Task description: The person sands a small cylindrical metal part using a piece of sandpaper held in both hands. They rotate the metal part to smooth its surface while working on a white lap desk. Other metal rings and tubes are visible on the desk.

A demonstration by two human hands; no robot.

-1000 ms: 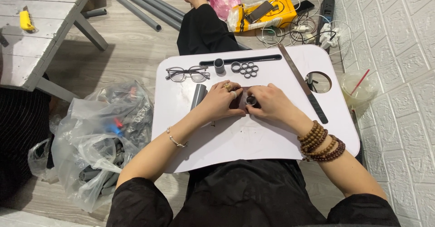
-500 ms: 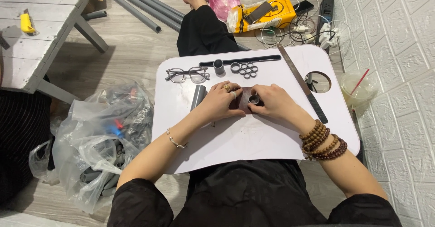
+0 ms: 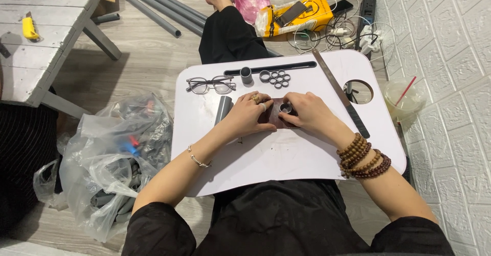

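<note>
At worktop [image 3: 286, 159] centre, both hands, left [image 3: 249, 117] and right [image 3: 310, 115], closed on a dark block [image 3: 273, 116] bearing a short grey ring [image 3: 285, 107] at 12 o'clock; seemingly light, rigid, best gripped by its ends.

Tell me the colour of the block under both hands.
Dark reddish-brown block, seen in the head view.

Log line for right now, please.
left hand: on brown block | right hand: pressing grey ring on block | tray: glasses, ring cluster, ruler
</note>
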